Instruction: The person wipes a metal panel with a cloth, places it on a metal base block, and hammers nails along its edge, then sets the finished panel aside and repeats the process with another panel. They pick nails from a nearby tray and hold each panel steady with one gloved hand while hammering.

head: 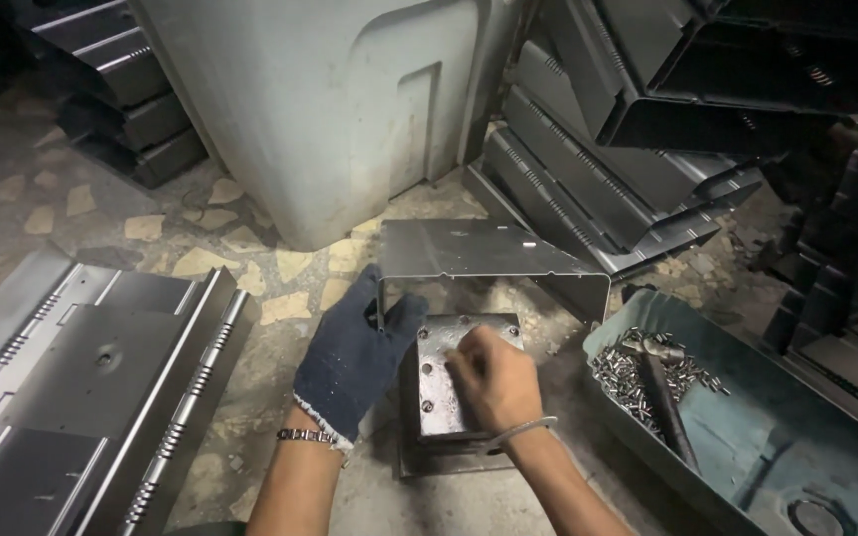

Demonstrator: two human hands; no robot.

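- Gloved left hand grips the bent sheet-metal bracket's edge, fingers closed on it.
- Bare right hand rests, fingers curled and pinched, on the scuffed steel block below the bracket; whether they hold anything cannot be told.

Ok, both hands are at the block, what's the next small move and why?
Probably seat the piece under the right hand squarely on the steel block. The gloved left hand already grips the bent sheet-metal bracket at its edge, and the hammer lies in the tray of rivets.

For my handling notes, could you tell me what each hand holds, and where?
The gloved left hand grips the bent sheet-metal bracket by its lower left edge; the bare right hand only presses the metal block.
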